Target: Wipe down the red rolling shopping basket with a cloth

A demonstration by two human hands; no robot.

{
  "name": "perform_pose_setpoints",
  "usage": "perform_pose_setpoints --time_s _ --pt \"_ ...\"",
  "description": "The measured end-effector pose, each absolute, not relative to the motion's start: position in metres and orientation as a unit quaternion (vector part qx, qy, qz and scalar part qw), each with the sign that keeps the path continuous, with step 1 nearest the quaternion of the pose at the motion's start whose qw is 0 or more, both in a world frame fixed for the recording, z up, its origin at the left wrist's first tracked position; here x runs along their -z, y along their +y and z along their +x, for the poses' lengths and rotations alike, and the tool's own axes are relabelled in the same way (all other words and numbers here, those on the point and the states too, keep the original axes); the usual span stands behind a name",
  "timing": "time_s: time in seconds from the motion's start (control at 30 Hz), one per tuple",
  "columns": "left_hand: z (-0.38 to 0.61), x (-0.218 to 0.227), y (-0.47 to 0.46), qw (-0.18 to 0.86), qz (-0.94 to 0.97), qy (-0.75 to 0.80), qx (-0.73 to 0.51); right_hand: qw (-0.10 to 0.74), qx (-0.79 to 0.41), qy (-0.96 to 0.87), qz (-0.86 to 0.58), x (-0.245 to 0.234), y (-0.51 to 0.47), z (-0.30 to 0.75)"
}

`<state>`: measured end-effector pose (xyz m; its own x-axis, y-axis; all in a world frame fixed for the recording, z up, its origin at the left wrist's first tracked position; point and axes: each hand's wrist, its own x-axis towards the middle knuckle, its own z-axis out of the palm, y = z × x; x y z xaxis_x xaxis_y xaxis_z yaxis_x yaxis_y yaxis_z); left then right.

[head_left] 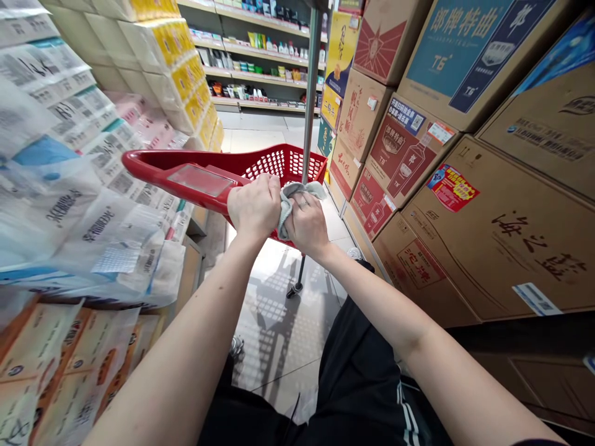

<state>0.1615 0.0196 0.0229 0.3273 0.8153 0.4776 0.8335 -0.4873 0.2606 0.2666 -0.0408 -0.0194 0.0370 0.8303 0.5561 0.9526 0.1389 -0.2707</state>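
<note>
The person's left hand (253, 205) is closed in a fist around the near end of a broad, glossy red plastic handle (186, 176). The handle sweeps away to the left of that hand and belongs to a red plastic basket with lattice walls (283, 162), which hangs in the air just beyond the knuckles. The right hand (307, 224) touches the left one and is clenched on a crumpled pale grey cloth (292, 197). The cloth bunches up between the two hands and presses against the basket's near edge. Whether the right fingers also grip the plastic under the cloth cannot be told.

A thin grey metal pole (310, 93) rises just behind the right hand, its foot on the glossy tiled floor (279, 334) below both hands. Stacked brown cardboard cartons (488, 235) stand close to the right of the right hand, and plastic-wrapped paper packs (69, 186) crowd in to the left of the left hand.

The basket's weight seems to sit out ahead of a single fist, so a slackened grip could let it twist or drop. Cloth on smooth plastic may slide. In so narrow a gap the handle's far end could snag a wrapper, and a nudge might topple the pole if it only leans.
</note>
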Motion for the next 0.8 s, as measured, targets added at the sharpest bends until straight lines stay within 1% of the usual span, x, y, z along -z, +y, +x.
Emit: perform_pose_setpoints --time_s 0.17,0.33,0.47,0.6,0.67,0.73,0.8 --pt "0.153 -0.026 0.017 -0.008 -0.818 -0.490 0.302 0.304 0.091 -0.718 -0.620 0.011 -0.027 0.268" --pt "0.151 -0.027 0.005 -0.018 -0.818 -0.478 0.320 0.289 0.081 -0.750 -0.590 0.010 -0.033 0.279" --pt "0.153 -0.026 -0.006 -0.039 -0.820 -0.452 0.349 0.235 0.076 -0.759 -0.603 -0.008 -0.039 0.283" --pt "0.154 -0.025 -0.016 -0.053 -0.847 -0.391 0.357 0.150 0.046 -0.727 -0.668 -0.035 -0.035 0.278" --pt "0.154 -0.025 -0.018 -0.064 -0.861 -0.364 0.349 0.123 0.026 -0.708 -0.695 -0.041 -0.033 0.277" --pt "0.151 -0.027 -0.014 -0.071 -0.874 -0.345 0.334 0.141 0.024 -0.709 -0.690 -0.040 -0.035 0.281" --pt "0.143 -0.029 -0.001 -0.062 -0.883 -0.343 0.316 0.190 0.034 -0.733 -0.653 -0.033 -0.039 0.289"
